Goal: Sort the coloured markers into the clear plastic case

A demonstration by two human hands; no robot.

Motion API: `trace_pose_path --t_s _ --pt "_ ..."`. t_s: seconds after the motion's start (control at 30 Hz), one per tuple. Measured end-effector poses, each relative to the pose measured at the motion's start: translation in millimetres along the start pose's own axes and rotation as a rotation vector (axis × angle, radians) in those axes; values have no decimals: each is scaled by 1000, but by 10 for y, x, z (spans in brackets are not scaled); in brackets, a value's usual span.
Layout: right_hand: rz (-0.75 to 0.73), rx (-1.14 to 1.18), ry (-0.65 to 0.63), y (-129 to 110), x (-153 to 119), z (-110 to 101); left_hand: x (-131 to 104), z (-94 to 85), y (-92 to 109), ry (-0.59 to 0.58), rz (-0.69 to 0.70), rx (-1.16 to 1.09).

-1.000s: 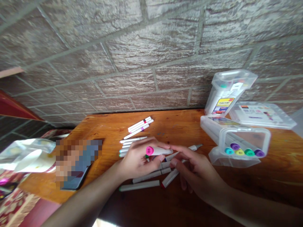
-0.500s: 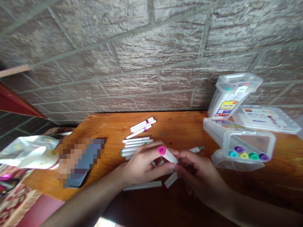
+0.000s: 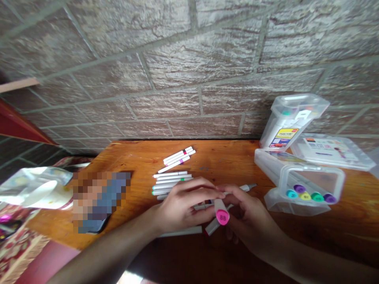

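A white marker with a pink end numbered 88 (image 3: 221, 213) is held between my two hands above the table, its pink end tipped toward me. My left hand (image 3: 185, 203) is closed on it, with fingers over the top and the thumb at its side. From the other side, my right hand (image 3: 251, 215) pinches it too; the marker's far end is hidden by the fingers. Beneath the hands lies a marker with a red end (image 3: 212, 226), and beyond the right fingers a grey-tipped marker (image 3: 247, 187). Several white markers (image 3: 168, 183) lie in a row left of my left hand, partly covered by it.
A clear open case (image 3: 312, 169) with several markers lies on the wooden table (image 3: 136, 157) at right. Behind it stand an upright marker box (image 3: 284, 126) and a flat clear case (image 3: 331, 152). At left are a phone (image 3: 102, 225) and a white cup (image 3: 49, 195). A brick wall backs the table.
The marker has tilted between my hands: its pink end swung from pointing up and left to pointing down toward me. My left fingers moved over its top.
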State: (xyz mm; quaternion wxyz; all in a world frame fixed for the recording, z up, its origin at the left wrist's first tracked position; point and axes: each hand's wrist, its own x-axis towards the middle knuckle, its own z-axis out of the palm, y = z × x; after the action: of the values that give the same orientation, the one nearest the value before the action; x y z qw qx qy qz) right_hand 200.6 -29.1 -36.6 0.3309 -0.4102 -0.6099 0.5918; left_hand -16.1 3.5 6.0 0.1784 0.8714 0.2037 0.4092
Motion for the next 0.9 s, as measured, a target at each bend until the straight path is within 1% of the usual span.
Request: trace_pose_path --t_s 0.23,0.53,0.9 --pt "-22 -77 33 -78 -4 -1 -19 -13 -55 40 11 116" --pt "-25 -79 43 -85 -31 6 -36 -29 -84 -33 10 123" --pt "-47 -66 35 -75 -19 -5 -51 -18 -106 -36 20 122"
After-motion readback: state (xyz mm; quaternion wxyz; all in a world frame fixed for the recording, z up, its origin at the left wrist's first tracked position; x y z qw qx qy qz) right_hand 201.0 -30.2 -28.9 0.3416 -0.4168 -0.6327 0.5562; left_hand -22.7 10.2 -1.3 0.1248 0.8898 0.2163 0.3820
